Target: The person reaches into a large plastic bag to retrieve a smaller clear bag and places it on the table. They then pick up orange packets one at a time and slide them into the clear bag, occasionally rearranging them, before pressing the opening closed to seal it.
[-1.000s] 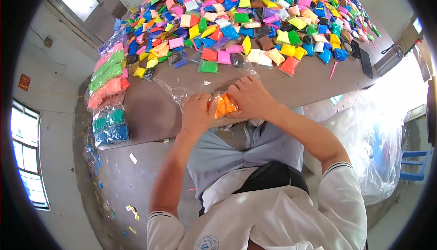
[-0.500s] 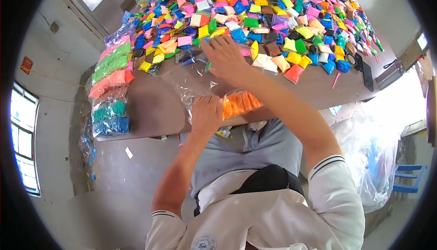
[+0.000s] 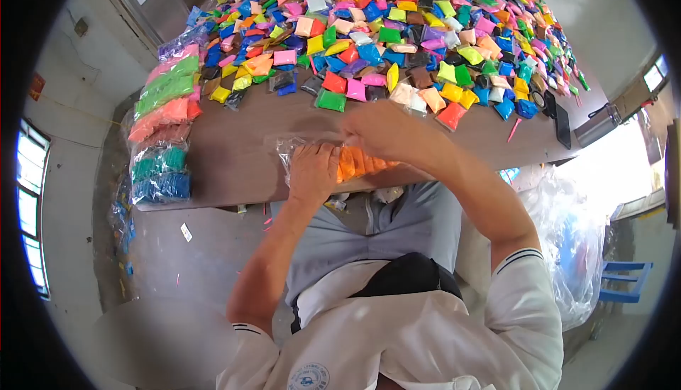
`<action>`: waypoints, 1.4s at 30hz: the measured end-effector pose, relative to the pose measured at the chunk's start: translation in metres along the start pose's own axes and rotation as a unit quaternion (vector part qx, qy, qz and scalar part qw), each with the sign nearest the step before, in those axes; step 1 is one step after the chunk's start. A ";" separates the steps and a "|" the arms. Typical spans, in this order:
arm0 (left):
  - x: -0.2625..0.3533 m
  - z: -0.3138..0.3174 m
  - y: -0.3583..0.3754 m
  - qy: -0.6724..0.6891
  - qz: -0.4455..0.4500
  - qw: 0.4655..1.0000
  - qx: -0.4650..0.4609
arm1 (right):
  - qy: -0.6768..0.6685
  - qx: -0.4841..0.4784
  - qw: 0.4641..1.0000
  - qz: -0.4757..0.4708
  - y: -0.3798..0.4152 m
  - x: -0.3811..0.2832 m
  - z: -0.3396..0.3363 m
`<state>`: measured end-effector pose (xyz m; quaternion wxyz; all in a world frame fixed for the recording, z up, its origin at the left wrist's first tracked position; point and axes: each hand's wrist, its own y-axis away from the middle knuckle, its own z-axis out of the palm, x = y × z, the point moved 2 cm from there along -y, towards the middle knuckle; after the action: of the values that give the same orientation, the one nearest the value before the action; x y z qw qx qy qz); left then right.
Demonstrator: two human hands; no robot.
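A clear plastic bag (image 3: 286, 150) lies near the table's front edge, with a row of orange packets (image 3: 362, 165) in it. My left hand (image 3: 314, 171) grips the bag at the left end of the row, fingers bent over it. Just above the packets is my right hand (image 3: 379, 133), slightly blurred, its fingers curled down at the bag's upper edge. Its fingertips are mostly hidden, and I cannot tell what they hold. Beyond it, a green packet (image 3: 330, 100) and a pink packet (image 3: 356, 90) lie at the near edge of the pile.
A large pile of small coloured packets (image 3: 390, 35) covers the back of the table (image 3: 234, 149). Filled bags sorted by colour, such as a green bag (image 3: 167, 95) and a blue bag (image 3: 162, 187), line the left edge. A phone (image 3: 562, 126) and a metal flask (image 3: 597, 124) are at right.
My right hand has come down from the pile's near edge toward the orange packets. The clear film that stretched up to it no longer stands raised. My left hand stays on the bag.
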<state>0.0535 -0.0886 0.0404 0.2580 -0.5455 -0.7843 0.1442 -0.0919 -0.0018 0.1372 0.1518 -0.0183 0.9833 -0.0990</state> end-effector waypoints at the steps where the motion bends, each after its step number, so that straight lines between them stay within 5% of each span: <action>1: 0.001 -0.002 0.000 -0.008 0.001 1.000 -0.005 | -0.004 -0.010 1.000 -0.019 0.008 -0.001 0.006; 8: -0.005 0.004 -0.002 0.021 0.006 0.999 -0.034 | -0.041 -0.070 0.997 -0.005 0.032 -0.004 0.046; 11: -0.002 -0.010 -0.009 0.015 0.020 0.987 -0.156 | -0.064 -0.056 0.996 0.012 0.039 -0.007 0.043; 17: -0.004 -0.027 0.012 0.157 -0.081 0.982 -0.067 | -0.078 -0.014 0.997 -0.007 0.048 -0.004 0.048; 26: -0.006 -0.024 0.014 0.129 -0.053 0.990 -0.033 | -0.007 0.063 0.998 -0.010 0.059 -0.021 0.045; 29: 0.007 -0.032 0.005 0.183 -0.203 0.953 -0.133 | 0.064 0.100 0.992 -0.043 0.063 -0.032 0.047; 32: -0.006 -0.016 0.007 0.120 -0.082 0.988 -0.053 | 0.106 0.116 0.986 -0.052 0.068 -0.028 0.067; 42: 0.000 -0.019 0.017 0.091 -0.040 0.995 -0.011 | 0.117 0.179 0.976 -0.045 0.069 -0.024 0.084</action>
<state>0.0775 -0.0834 0.0470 0.3277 -0.5277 -0.7801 0.0750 -0.0442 0.0514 0.0517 0.0321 -0.0230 0.9587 -0.2816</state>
